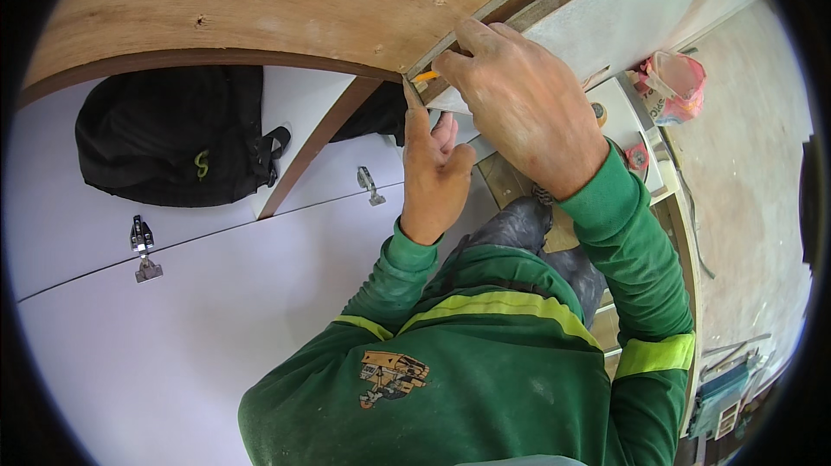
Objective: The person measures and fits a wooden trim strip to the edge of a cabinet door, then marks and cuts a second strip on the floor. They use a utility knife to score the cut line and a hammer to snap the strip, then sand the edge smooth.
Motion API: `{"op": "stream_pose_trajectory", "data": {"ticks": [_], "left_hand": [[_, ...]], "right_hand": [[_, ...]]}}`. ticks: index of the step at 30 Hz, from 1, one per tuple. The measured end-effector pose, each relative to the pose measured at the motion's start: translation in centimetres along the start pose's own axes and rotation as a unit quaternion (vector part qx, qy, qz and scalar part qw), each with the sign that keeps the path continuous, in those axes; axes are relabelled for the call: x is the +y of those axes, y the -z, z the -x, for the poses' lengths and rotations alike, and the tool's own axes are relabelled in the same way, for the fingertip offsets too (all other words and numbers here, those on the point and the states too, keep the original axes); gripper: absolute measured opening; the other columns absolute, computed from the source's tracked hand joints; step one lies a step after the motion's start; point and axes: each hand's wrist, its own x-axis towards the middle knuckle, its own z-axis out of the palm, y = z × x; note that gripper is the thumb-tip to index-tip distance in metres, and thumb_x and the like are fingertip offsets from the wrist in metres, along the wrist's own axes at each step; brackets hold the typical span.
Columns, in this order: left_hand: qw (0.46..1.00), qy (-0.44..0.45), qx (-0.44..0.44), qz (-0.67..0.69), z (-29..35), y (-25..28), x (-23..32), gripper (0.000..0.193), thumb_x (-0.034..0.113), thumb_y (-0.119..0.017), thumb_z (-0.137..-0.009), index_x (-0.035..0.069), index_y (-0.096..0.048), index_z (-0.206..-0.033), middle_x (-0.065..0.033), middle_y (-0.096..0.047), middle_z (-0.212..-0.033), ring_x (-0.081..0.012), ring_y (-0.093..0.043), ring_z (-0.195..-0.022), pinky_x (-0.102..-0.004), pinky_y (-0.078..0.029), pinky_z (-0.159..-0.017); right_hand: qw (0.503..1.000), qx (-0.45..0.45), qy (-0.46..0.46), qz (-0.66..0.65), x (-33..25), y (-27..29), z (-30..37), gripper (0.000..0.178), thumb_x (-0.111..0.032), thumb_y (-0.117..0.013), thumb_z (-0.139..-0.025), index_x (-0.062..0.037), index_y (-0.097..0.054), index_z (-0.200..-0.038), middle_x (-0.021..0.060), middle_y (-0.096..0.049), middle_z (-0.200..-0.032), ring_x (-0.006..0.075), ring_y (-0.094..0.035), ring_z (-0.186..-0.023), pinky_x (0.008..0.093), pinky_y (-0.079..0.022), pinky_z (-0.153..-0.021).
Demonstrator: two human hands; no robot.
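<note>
While the right hand [532, 102] pinched one yellow pencil [425, 77], the left hand [430, 170], kinda half-open, had one finger against one wooden panel [286, 7]; two hinges [144, 250] nearby.

A white surface [621, 115] at right carries a red object [637, 158] and tan roll [598, 111].

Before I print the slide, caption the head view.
Right hand holding a slim orange pencil-like tool near the corner of a brown wooden panel, left hand close by.

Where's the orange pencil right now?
Upper middle of the head view: the orange pencil is in the right hand, beside the left hand, near the wooden panel's corner.
</note>
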Motion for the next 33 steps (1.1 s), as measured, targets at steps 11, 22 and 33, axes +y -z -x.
{"op": "stream_pose_trajectory", "data": {"ticks": [11,22,33], "left_hand": [[1.000,0.003,0.013,-0.015,-0.2,0.0,0.9,0.078,-0.013,-0.048,-0.090,-0.002,-0.023,-0.163,-0.0218,-0.035,-0.151,-0.0380,-0.042,-0.152,-0.0615,-0.028,-0.131],[0.996,-0.023,-0.027,-0.085,-0.9,-0.3,1.6,0.071,-0.013,-0.048,-0.091,-0.006,-0.025,-0.158,-0.0238,-0.035,-0.146,-0.0416,-0.042,-0.151,-0.0658,-0.027,-0.130],[0.991,-0.052,-0.032,-0.119,-1.4,-1.1,1.4,0.076,-0.013,-0.049,-0.092,-0.006,-0.020,-0.161,-0.0253,-0.033,-0.151,-0.0410,-0.042,-0.152,-0.0637,-0.029,-0.130]], "right_hand": [[1.000,0.002,0.002,0.014,-1.1,-0.2,-0.1,0.024,-0.004,-0.068,-0.082,-0.0029,-0.075,-0.104,0.0100,-0.063,-0.105,0.0295,-0.068,-0.100,0.0419,-0.060,-0.086],[0.999,-0.020,-0.011,0.044,-0.9,0.4,0.0,0.021,-0.006,-0.071,-0.081,-0.0027,-0.074,-0.101,0.0100,-0.062,-0.105,0.0283,-0.069,-0.100,0.0405,-0.060,-0.085],[0.998,-0.034,-0.023,0.046,-0.5,0.7,0.6,0.018,-0.006,-0.069,-0.082,-0.0018,-0.073,-0.099,0.0102,-0.062,-0.104,0.0282,-0.069,-0.098,0.0397,-0.060,-0.085]]}}
